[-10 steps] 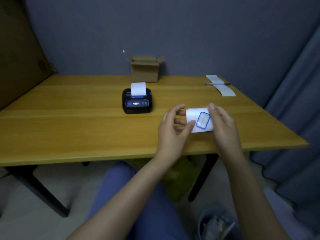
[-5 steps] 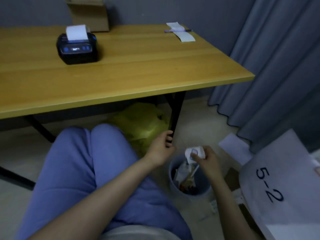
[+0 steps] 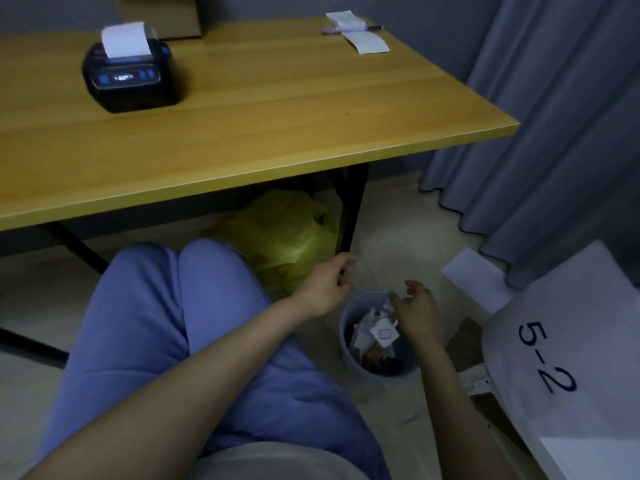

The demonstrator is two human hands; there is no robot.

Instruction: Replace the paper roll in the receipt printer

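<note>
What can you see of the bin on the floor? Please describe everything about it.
The bin is a small round one, pale grey-blue, plastic by its look. It stands upright on the floor, to the right of the person's legs and in front of the table leg. It is open, without a lid, and nearly full of crumpled white paper; a label with a printed outline lies on top. The right hand hovers over its rim with fingers spread, holding nothing. Nothing visibly touches it.
</note>
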